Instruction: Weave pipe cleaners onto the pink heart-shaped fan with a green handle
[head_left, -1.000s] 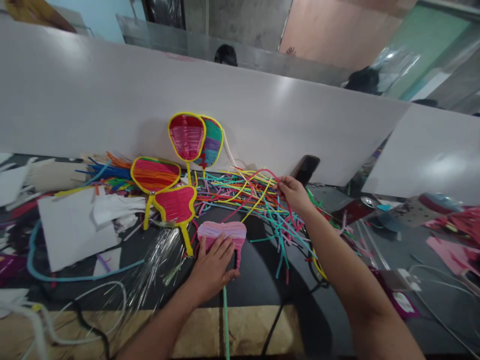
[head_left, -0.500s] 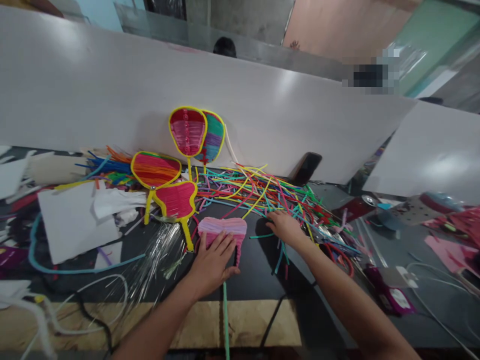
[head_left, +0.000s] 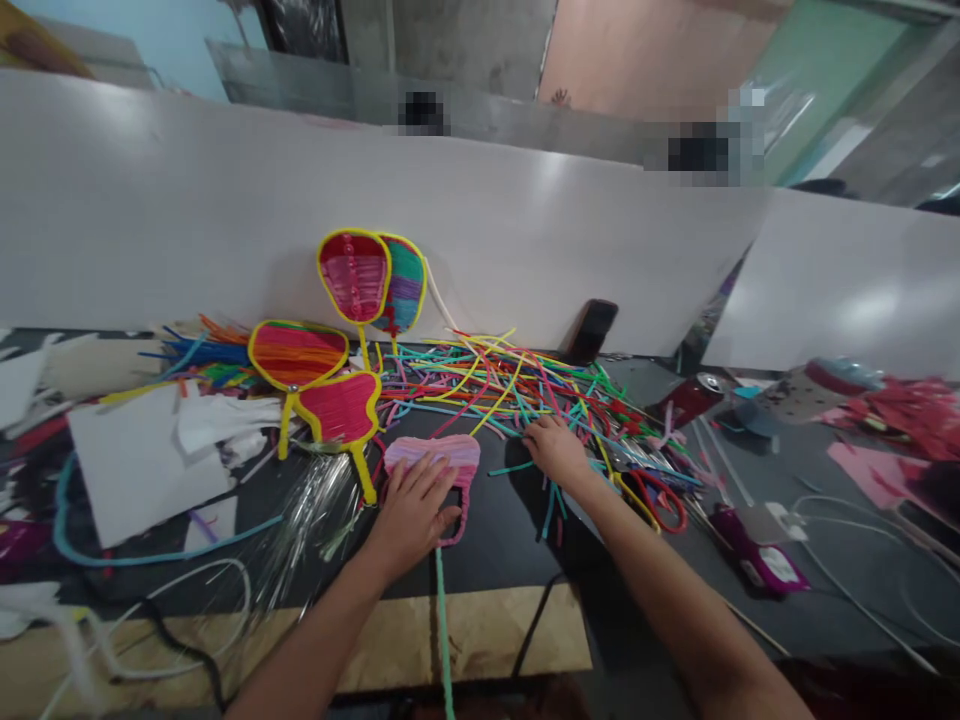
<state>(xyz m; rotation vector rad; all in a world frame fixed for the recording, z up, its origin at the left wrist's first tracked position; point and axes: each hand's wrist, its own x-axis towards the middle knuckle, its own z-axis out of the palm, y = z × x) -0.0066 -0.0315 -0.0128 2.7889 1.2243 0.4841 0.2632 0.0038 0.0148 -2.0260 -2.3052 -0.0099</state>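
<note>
The left hand (head_left: 412, 505) is lying palm down on the pink and lilac piece (head_left: 439, 452), which is resting on the dark counter (head_left: 491, 535) directly in front of the person. Its grip is standing open, the fingers extending over the ribbed surface and covering the lower left part, while a pink loop is curving down beside the thumb. A mint-green strip (head_left: 443, 625) is running from just below this hand toward the near edge.

The right hand (head_left: 556, 455) is reaching to the near side of the tangled coloured strands (head_left: 480, 370), its fingers bending downward among the ends — whether its grip is closing on a strand, I cannot tell, as the back of the hand is hiding the fingertips.

To the left of the piece, a pink butterfly-like shape (head_left: 341, 408) with a yellow border is lying beside silvery strands (head_left: 304, 520), and an orange-and-red shape (head_left: 296, 350) is touching it from behind. Two more yellow-edged shapes, a pink one (head_left: 352, 285) and a teal one (head_left: 409, 270), are standing against the white partition (head_left: 225, 200) — the pink one overlapping the teal. Red-handled scissors (head_left: 681, 508) are lying right of the right hand, and a phone (head_left: 592, 330) is leaning behind the strands.
</note>
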